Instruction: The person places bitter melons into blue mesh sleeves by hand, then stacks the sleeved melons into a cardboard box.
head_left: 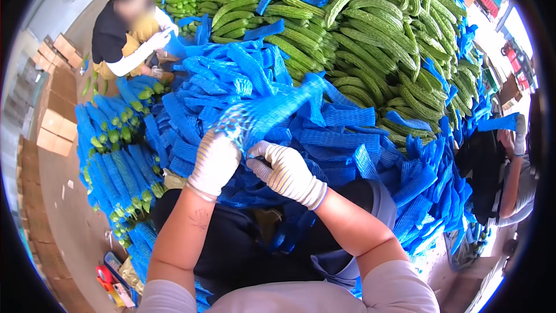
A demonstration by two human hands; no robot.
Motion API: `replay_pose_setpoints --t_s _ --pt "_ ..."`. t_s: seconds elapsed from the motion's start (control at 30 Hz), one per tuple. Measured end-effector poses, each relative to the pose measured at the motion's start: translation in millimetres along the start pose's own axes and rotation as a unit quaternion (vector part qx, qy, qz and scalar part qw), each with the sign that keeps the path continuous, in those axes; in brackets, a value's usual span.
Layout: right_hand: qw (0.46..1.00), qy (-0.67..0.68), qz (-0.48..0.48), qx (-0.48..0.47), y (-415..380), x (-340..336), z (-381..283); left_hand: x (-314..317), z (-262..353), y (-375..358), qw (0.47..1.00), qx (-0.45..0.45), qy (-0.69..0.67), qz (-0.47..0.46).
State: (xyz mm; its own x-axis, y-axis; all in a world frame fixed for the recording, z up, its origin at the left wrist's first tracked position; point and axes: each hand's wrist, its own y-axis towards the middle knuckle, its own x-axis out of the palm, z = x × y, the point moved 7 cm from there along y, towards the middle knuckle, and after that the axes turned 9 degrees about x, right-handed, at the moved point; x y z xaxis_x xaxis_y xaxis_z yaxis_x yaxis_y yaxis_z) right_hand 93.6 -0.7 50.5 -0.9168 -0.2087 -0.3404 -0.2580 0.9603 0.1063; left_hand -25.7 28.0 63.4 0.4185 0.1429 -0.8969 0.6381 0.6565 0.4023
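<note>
Two gloved hands meet at centre: the left hand [215, 161], wrist bent, and the right hand [285, 172] at its 3 o'clock both grip a blue mesh sleeve [272, 107]. Its long axis points toward 2 o'clock, over the heap of blue sleeves [347, 139].

You are holding a blue foam net sleeve [272, 107]. It is long, tube-shaped and has an open mesh pattern. It stretches from your two gloved hands up and to the right, slightly tilted, above the heap of the same blue sleeves. Its near end is bunched between your fingers.
</note>
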Motion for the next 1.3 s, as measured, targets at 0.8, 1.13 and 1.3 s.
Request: replay_pose_setpoints --t_s 0.8,1.13,1.3 --pt "0.885 0.191 -0.422 0.056 -39 51 -48 -12 1 9 0.846 -0.110 -0.478 0.206" --pt "0.967 0.210 -0.029 0.144 159 -91 101 5 -50 -7 0.860 -0.140 -0.456 0.183" --pt "0.957 0.015 0.190 0.219 211 -108 269 37 -62 1 0.873 -0.141 -0.435 0.169"
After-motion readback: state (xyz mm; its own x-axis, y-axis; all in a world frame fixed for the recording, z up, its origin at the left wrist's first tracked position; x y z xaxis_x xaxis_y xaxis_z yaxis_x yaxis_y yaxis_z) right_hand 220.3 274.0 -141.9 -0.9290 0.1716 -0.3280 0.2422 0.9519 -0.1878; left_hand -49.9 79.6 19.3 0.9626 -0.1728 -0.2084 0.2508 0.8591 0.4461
